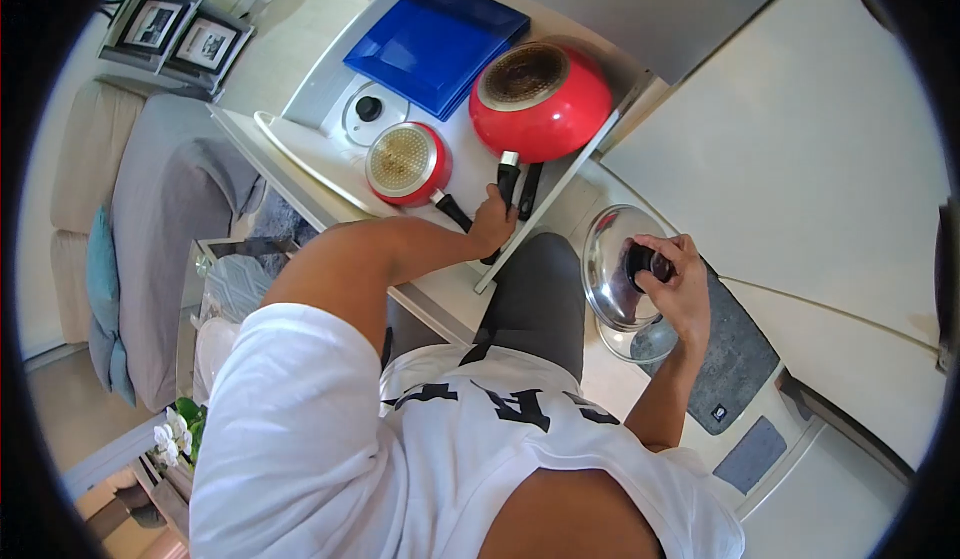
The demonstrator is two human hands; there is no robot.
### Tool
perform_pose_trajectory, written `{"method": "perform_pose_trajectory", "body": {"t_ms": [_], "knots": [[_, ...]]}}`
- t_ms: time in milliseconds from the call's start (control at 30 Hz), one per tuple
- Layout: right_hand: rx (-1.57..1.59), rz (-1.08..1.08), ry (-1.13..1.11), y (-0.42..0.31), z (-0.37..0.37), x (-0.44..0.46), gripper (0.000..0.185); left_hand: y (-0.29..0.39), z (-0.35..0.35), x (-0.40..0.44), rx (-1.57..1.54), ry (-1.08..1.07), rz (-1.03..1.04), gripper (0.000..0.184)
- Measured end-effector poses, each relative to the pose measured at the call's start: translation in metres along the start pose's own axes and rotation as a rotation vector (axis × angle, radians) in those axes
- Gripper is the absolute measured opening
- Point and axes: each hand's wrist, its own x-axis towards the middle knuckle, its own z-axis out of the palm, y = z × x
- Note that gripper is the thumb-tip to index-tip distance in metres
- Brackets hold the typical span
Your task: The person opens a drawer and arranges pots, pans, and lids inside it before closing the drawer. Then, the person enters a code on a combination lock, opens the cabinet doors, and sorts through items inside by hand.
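Observation:
A large red pan lies upside down in the open drawer, its base dark and scorched. My left hand is closed around its black handle, with fingers and thumb near the silver collar. Under the same hand passes the black handle of a smaller upturned red pan. My right hand grips the dark knob of a shiny metal lid, held tilted outside the drawer. Just below that lid shows a clear glass lid; I cannot tell what supports it.
In the drawer are a blue square tray, a glass lid with black knob and another black handle. Pale cabinet fronts stand to the right. Grey mats lie on the floor, and a grey sofa is at left.

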Motion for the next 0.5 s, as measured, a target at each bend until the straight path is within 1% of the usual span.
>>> {"method": "perform_pose_trajectory", "body": {"t_ms": [67,133,167,233,300,367,400,467,500], "knots": [[0.012,-0.037,0.025,0.002,0.0,0.002,0.041,-0.006,0.005,0.001,-0.017,-0.022,-0.029,0.033],[0.036,-0.032,0.032,-0.001,0.001,0.003,0.041,-0.007,0.009,0.003,0.073,0.044,0.05,0.031],[0.065,-0.021,0.041,-0.003,0.001,0.002,0.041,-0.005,0.01,0.005,0.079,-0.013,-0.019,0.033],[0.095,-0.015,0.054,-0.006,0.003,0.004,0.04,-0.003,0.012,0.006,0.082,-0.013,-0.053,0.035],[0.126,-0.058,0.078,-0.008,0.005,0.006,0.04,-0.004,0.014,0.008,0.079,-0.019,-0.086,0.037],[0.13,-0.061,0.076,-0.009,0.005,0.008,0.039,-0.002,0.011,0.011,0.119,-0.053,-0.132,0.045],[0.137,-0.067,0.075,-0.01,0.004,0.009,0.039,-0.001,0.009,0.013,0.116,-0.058,-0.131,0.045],[0.143,-0.093,0.089,-0.014,0.006,0.015,0.039,0.001,0.0,0.018,0.136,-0.129,-0.166,0.056],[0.15,-0.121,0.104,-0.016,0.007,0.017,0.039,0.0,-0.003,0.023,0.193,-0.137,-0.185,0.066]]}}
